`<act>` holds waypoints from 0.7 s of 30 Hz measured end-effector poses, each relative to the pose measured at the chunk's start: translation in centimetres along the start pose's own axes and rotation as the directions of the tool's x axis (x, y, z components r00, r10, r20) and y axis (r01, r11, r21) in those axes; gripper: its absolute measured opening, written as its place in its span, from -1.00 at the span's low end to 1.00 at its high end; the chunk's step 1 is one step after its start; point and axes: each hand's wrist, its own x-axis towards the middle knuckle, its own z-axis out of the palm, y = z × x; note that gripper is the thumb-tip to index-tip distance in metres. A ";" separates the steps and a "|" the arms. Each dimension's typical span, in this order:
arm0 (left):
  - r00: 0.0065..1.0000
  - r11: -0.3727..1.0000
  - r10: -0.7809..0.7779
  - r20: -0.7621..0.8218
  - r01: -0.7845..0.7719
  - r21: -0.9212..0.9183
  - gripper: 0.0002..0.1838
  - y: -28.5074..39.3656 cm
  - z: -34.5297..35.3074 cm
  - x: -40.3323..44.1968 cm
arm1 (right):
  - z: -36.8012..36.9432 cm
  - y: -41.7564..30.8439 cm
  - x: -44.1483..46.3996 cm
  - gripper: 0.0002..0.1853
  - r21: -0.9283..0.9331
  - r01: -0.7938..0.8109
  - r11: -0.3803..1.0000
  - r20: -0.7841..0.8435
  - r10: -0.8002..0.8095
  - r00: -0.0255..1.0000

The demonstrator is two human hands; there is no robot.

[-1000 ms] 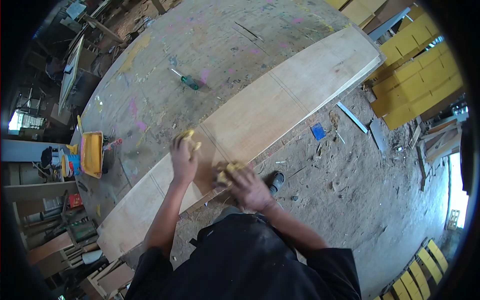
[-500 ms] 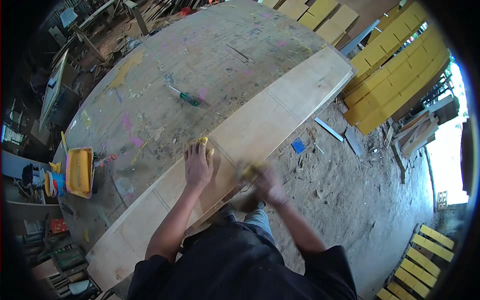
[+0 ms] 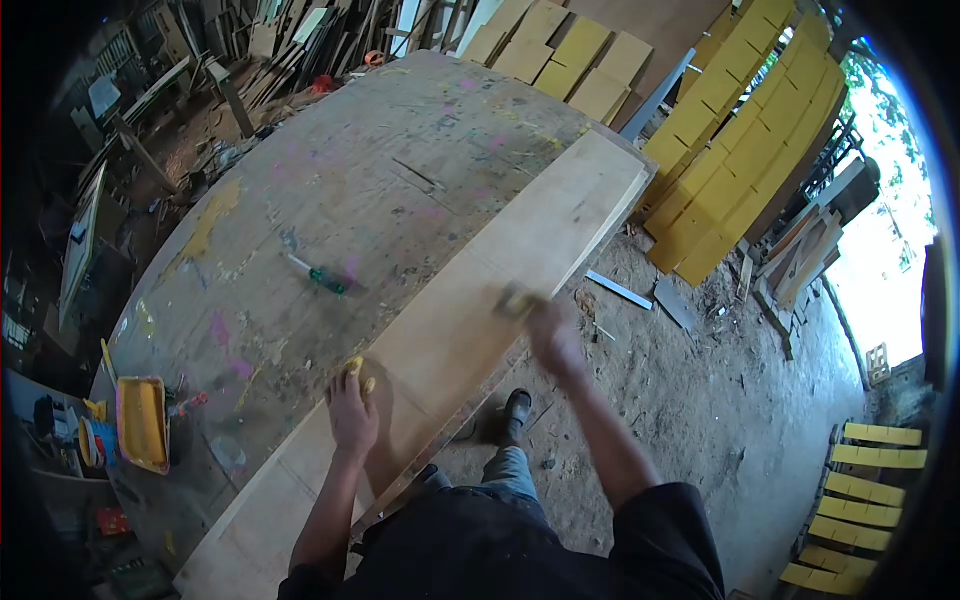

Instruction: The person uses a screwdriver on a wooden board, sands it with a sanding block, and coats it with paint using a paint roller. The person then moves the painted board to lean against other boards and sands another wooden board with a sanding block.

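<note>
A long pale wooden board (image 3: 450, 325) lies slantwise along the near edge of the paint-stained table (image 3: 330, 200). Faint pencil lines cross it. My left hand (image 3: 352, 412) rests on the board's surface, palm down and fingers extended, with yellow paint on the fingertips. Over the board's right half, my right hand (image 3: 556, 340) is closed around a small yellowish block (image 3: 514, 302). Motion blurs both that hand and the block, so its exact kind does not show. A screwdriver (image 3: 325, 279) with a green handle lies on the table beyond the board.
On the table's left stand a paint tray (image 3: 144, 425) with yellow paint and a paint bucket (image 3: 98, 442). Yellow-painted panels (image 3: 745, 150) lean at the right. Yellow slats (image 3: 850, 510) lie at the lower right. A pale strip (image 3: 620, 290) and scraps litter the floor.
My right hand has moved forward along the board with the block, toward its far end. My left hand stays on the board. The whole view has shifted, so the table sits lower and further left.
</note>
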 end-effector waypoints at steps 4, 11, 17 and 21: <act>0.998 1.000 -0.019 -0.066 0.020 0.015 -0.47 3.7 1.6 3.2 | -1.4 8.5 6.0 -0.78 -0.377 -0.192 0.906 -0.243 0.103 0.965; 0.995 0.995 -0.097 -0.022 0.097 -0.011 -0.38 14.6 10.6 18.2 | 1.0 9.2 3.2 -0.72 -0.168 0.194 0.966 -0.035 -0.203 0.979; 0.991 0.982 -0.108 -0.079 0.118 0.148 -0.53 17.8 15.0 21.2 | -9.7 33.1 21.8 -0.76 -0.440 -0.286 0.851 -0.291 0.166 0.942; 0.987 0.985 -0.144 -0.068 0.150 0.085 -0.65 17.7 14.9 21.5 | -6.1 31.5 19.0 -0.78 -0.433 -0.192 0.881 -0.226 0.100 0.969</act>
